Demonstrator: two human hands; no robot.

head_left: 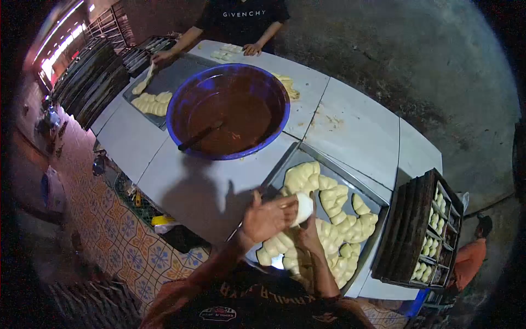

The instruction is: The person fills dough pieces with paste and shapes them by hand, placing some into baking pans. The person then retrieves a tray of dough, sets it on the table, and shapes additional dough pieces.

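A pale, rounded piece of dough (304, 208) sits between my two hands, above a grey metal tray. My right hand (308, 234) grips it from below and the right side, its fingers partly hidden. Against its left side lie the outstretched fingers of my left hand (268, 218), with the thumb raised apart. Many joined lumps of yellowish dough (331, 200) cover much of the tray (378, 205) under and beyond my hands.
A large blue basin (171, 118) of brown liquid, with a dark-handled utensil (200, 136), stands on the tiled table (356, 129). Stacked dark trays (408, 230) hold dough pieces at right. Across the table, a person (241, 24) touches dough (143, 82) above another tray (167, 77).
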